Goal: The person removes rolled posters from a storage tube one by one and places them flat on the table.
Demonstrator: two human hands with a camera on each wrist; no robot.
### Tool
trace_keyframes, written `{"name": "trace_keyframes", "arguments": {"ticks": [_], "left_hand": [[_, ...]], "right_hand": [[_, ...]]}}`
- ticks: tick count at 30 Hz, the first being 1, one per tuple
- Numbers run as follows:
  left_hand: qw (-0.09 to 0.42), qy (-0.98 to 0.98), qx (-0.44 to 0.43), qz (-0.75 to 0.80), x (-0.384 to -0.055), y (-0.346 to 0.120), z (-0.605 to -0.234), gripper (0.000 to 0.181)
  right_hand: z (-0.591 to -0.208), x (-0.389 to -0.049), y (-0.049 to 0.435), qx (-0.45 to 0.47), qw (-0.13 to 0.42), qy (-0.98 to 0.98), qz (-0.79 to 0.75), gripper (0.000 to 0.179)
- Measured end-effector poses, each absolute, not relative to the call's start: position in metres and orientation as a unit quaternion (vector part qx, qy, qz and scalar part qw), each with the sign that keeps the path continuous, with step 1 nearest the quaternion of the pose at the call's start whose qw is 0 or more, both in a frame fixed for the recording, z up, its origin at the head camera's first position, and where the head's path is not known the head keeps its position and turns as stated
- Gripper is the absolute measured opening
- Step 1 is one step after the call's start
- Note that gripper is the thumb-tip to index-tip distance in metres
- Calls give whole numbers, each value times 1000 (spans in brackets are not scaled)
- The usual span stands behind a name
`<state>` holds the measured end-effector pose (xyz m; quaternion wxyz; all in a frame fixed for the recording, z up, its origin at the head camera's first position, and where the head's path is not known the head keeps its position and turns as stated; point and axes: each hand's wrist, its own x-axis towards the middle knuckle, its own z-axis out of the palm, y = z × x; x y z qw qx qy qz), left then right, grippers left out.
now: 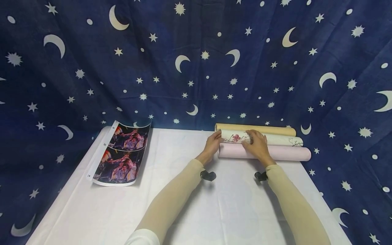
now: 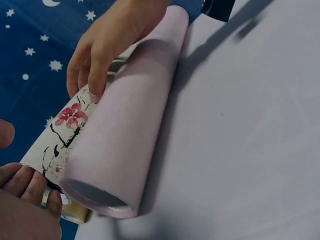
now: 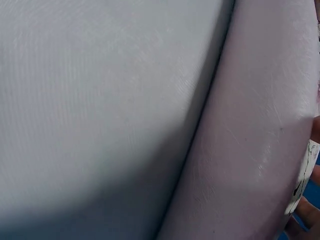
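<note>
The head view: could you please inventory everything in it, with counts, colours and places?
Yellow roll: 1, yellow, rearmost, table's right
Floral roll: 1, white-and-red, between other rolls
Pink roll: 1, pink, nearest roll
Printed pictures: 2, multicoloured, table's left
Table: 1, white-covered, centre
Backdrop: 1, starry dark blue, behind table
Wrist devices: 2, black, at wrists
Sleeves: 2, beige, on forearms
Upper sleeve: 1, white, bottom left
Left hand: 1, bare, holding floral roll's left end
Right hand: 1, bare, holding floral roll near middle

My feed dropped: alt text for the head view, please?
A left hand and right hand grip a floral roll between a yellow roll behind and a pink roll in front, over a white table. A photo print lies left; starry blue cloth hangs behind.
</note>
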<state>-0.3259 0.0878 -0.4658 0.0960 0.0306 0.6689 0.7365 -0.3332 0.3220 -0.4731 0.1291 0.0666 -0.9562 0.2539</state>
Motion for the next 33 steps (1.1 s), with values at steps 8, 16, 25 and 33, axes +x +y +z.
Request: {"name": "trace_keyframes", "arguments": {"ticks": [8, 16, 25, 33], "left_hand": [[88, 669, 56, 736, -322, 89, -448, 57], [92, 637, 83, 761, -316, 95, -432, 54], [85, 641, 115, 754, -307, 102, -418, 51], [80, 642, 117, 754, -302, 95, -412, 52]], "right_hand": [[-463, -332, 326, 72, 148, -958, 234, 67], [-452, -328, 336, 72, 140, -964, 214, 77], [-445, -326, 347, 112, 138, -969, 171, 84], [-440, -323, 342, 116, 151, -971, 147, 81]]}}
